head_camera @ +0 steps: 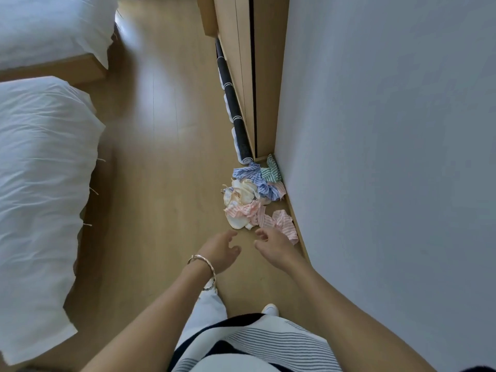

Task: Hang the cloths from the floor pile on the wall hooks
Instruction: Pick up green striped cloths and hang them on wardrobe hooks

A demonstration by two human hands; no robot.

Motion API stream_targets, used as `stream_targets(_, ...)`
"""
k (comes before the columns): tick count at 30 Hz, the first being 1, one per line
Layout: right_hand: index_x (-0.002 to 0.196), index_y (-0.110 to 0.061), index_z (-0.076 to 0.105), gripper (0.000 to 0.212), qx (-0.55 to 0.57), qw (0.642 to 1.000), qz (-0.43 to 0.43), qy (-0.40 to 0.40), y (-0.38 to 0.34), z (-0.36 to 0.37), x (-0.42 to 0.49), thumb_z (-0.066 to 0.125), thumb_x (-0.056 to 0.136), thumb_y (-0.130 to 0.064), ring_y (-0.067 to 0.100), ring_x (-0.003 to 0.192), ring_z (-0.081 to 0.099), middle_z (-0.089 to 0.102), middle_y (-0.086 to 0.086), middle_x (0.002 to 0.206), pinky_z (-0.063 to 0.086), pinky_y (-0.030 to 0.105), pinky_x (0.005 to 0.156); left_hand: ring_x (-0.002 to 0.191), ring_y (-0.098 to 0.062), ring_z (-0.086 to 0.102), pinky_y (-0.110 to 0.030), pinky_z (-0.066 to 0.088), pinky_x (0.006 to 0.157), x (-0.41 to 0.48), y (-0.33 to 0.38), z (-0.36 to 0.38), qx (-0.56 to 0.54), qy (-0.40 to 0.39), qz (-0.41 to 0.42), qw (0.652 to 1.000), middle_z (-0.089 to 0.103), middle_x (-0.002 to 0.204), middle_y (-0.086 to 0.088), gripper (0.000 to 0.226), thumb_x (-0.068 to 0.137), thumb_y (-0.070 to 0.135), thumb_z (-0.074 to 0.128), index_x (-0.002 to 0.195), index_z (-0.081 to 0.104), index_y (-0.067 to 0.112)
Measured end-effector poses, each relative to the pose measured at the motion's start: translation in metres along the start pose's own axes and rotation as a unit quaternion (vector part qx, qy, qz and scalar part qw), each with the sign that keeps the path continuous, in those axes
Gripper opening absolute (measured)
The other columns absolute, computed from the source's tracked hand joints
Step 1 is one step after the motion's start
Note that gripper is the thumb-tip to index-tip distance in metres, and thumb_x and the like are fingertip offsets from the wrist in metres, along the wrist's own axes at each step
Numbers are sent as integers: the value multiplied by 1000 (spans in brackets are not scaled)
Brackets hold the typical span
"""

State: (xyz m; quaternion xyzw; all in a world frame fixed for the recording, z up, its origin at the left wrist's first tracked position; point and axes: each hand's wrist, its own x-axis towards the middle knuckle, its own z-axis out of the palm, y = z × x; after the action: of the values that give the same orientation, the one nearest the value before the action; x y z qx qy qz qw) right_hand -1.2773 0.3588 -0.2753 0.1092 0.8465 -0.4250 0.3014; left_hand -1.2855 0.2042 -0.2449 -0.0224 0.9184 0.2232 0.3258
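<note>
Cloths [255, 194] lie heaped on the floor along the wall's foot, the pile stretching away from the person. Its near pink-striped cloth [284, 224] lies just beyond the right hand [273, 247], nearer than the left hand [220, 253]; both hands are unclenched and carry nothing.

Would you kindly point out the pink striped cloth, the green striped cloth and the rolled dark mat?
pink striped cloth [285, 224]: head view, on its crumpled middle.
green striped cloth [271, 172]: head view, on its centre by the wall.
rolled dark mat [236, 108]: head view, midway along the roll.
</note>
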Motion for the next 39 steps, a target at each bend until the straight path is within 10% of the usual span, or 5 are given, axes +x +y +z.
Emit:
stream_targets(23,131,-17,54,41,17,993,116,18,-119,-63,232,48,92,-27,20,121,50,53,4,136,42,31,97,124,-22,49,-25,36,95,274,-3,-174,8,-41,72,997,51,137,-6,46,94,23,50,138,42,16)
stream_targets(39,134,-19,51,41,-19,984,166,-63,-47,-62,423,49,94,-25,17,123,48,51,2,138,35,24,88,118,-22,51,-29,39,92,437,-50,-115,57,-101,58,992,51,132,-3,44,95,27,44,139,40,23)
